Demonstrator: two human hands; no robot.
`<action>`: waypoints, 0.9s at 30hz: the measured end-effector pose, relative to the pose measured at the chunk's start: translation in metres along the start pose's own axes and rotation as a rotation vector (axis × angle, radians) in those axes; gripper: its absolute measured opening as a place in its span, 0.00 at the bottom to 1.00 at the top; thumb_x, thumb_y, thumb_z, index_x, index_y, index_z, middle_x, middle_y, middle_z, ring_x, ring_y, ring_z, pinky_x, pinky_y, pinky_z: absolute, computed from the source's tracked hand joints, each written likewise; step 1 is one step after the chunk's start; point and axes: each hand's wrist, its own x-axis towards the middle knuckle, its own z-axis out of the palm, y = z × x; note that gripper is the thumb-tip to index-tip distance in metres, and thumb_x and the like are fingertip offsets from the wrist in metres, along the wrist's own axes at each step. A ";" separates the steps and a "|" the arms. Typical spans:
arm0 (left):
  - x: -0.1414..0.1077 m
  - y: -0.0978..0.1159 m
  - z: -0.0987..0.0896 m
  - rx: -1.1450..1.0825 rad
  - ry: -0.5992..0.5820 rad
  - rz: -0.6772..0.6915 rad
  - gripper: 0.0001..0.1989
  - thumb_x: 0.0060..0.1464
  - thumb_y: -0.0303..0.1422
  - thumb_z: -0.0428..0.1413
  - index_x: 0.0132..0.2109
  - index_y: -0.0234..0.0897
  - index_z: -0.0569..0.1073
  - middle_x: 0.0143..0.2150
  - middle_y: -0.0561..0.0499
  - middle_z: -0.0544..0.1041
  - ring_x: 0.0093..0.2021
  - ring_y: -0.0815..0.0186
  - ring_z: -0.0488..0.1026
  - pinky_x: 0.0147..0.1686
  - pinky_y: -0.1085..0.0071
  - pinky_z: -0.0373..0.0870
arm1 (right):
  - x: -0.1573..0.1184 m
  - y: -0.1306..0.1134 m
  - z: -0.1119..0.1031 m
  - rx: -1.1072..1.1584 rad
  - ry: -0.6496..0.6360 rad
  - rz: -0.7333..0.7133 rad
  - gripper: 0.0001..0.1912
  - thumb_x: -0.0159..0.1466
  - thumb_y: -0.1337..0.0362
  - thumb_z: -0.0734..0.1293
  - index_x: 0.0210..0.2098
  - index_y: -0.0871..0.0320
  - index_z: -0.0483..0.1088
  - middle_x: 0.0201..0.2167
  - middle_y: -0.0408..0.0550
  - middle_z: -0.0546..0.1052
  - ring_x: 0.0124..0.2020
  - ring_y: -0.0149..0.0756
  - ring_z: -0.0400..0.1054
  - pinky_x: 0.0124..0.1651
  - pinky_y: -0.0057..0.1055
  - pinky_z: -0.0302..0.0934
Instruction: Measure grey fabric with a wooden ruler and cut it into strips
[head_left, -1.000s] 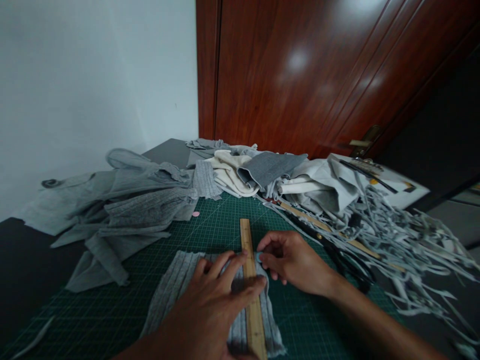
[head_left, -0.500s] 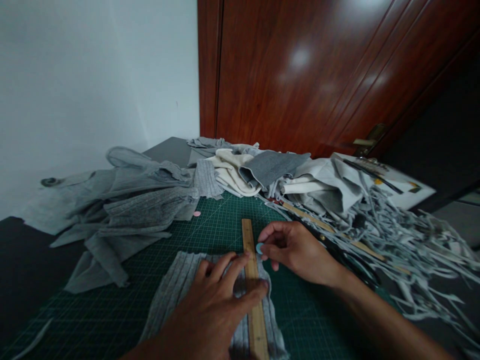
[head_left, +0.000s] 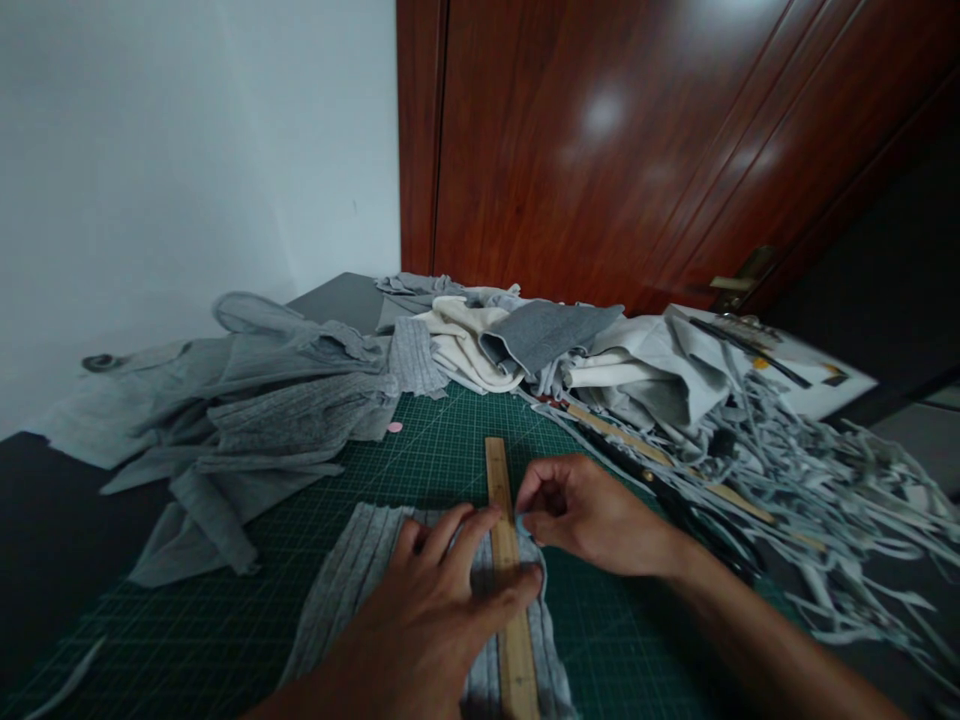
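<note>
A wooden ruler (head_left: 498, 480) lies lengthwise over a grey ribbed fabric piece (head_left: 330, 610) on the green cutting mat (head_left: 600, 640). My left hand (head_left: 435, 600) rests on the fabric with its fingers spread, fingertips and thumb touching the ruler. Just right of the ruler, my right hand (head_left: 585, 510) pinches a small light-blue disc (head_left: 523, 524) between thumb and index finger. The disc is at the fabric's right edge beside the ruler, mostly covered by the fingers.
Grey garments (head_left: 300, 400) are heaped at the left, with a pink disc (head_left: 394, 427) beside them. Folded cloths (head_left: 551, 335) lie at the back. On the right are black-handled scissors (head_left: 705, 525), another wooden ruler (head_left: 630, 434) and a tangle of fabric strips (head_left: 825, 500).
My right hand has moved slightly down toward me with the light-blue disc, along the ruler's right side. My left hand has stayed nearly still on the ruler and fabric.
</note>
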 end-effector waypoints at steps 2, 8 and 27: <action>0.001 -0.001 0.000 0.004 0.001 -0.007 0.51 0.37 0.47 0.74 0.70 0.62 0.66 0.77 0.40 0.57 0.71 0.29 0.57 0.62 0.29 0.57 | 0.001 0.001 0.001 -0.024 0.000 -0.006 0.04 0.56 0.71 0.70 0.32 0.58 0.74 0.25 0.41 0.74 0.25 0.28 0.64 0.26 0.26 0.57; 0.003 0.000 -0.006 -0.006 -0.073 -0.021 0.49 0.39 0.47 0.73 0.69 0.59 0.68 0.76 0.39 0.58 0.71 0.28 0.57 0.61 0.29 0.59 | 0.004 0.005 -0.001 -0.080 0.060 0.002 0.06 0.54 0.72 0.68 0.33 0.58 0.73 0.24 0.39 0.73 0.23 0.29 0.64 0.25 0.26 0.56; 0.006 -0.003 0.002 -0.062 -0.016 -0.058 0.50 0.46 0.50 0.67 0.73 0.41 0.62 0.74 0.38 0.63 0.71 0.34 0.58 0.69 0.34 0.51 | 0.002 0.004 0.004 -0.069 -0.018 0.066 0.05 0.53 0.71 0.68 0.30 0.59 0.72 0.22 0.39 0.72 0.22 0.28 0.62 0.24 0.26 0.53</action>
